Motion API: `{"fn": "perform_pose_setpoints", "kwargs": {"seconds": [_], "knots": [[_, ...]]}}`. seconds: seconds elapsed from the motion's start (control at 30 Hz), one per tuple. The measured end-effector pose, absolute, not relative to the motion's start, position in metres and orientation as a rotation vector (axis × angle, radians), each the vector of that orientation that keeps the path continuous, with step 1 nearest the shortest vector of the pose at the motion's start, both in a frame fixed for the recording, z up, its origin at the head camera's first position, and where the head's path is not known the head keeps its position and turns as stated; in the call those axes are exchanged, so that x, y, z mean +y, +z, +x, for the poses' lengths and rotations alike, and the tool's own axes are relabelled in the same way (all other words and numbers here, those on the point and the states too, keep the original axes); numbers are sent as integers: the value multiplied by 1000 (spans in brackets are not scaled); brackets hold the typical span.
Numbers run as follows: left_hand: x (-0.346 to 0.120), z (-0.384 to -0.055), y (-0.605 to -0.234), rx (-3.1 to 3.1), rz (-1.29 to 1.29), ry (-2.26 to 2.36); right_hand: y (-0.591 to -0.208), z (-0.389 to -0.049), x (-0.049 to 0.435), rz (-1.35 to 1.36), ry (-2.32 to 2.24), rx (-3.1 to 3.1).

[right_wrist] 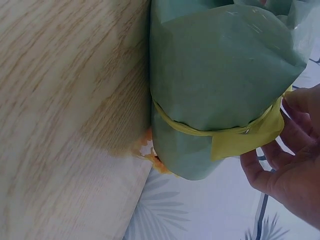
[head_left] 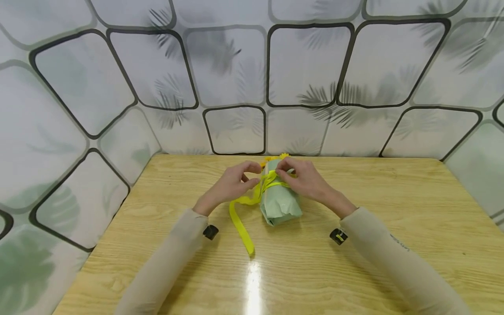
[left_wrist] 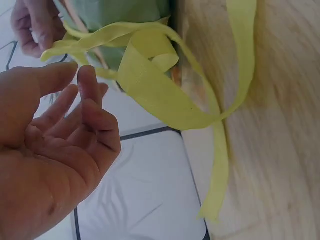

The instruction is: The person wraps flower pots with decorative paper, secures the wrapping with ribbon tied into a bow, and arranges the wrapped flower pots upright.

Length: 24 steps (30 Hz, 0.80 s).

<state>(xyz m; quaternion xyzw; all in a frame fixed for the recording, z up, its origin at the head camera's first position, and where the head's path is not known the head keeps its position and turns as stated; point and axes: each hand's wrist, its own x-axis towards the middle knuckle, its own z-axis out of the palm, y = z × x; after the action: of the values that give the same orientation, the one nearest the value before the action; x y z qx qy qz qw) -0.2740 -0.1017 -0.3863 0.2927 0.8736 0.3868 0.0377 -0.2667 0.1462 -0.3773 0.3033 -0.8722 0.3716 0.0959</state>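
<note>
A bouquet [head_left: 278,204] wrapped in pale green paper lies on the table, its yellow-orange flowers [head_left: 284,155] toward the far edge. Yellow ribbon [head_left: 242,227] circles the wrapping, and a long loose tail trails off to the left and toward me. On the bouquet's right side, my right hand [head_left: 305,177] pinches the ribbon at the knot area between thumb and fingers. My left hand [head_left: 232,183] hovers just left of the wrapping with loosely bent fingers. In the left wrist view, that hand's thumb and index fingertips [left_wrist: 86,75] come close beside the ribbon [left_wrist: 150,85], with nothing between them.
The wooden table [head_left: 393,210] extends to both sides of the bouquet. A patterned wall covering [head_left: 236,65] with dark outlined shapes and leaf prints rises directly behind its far edge.
</note>
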Motion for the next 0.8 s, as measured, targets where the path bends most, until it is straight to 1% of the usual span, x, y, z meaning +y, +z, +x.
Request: {"fn": "perform_pose_setpoints", "kwargs": {"seconds": [0.27, 0.53, 0.8], "knots": [[-96, -275, -392, 2635, 899, 1188, -377, -267, 146, 911, 1101, -2568], [-120, -272, -389, 2658, 830, 1143, -378, -265, 147, 896, 1068, -2571], [-134, -263, -377, 2541, 912, 992, -378, -266, 151, 861, 1029, -2583]]}}
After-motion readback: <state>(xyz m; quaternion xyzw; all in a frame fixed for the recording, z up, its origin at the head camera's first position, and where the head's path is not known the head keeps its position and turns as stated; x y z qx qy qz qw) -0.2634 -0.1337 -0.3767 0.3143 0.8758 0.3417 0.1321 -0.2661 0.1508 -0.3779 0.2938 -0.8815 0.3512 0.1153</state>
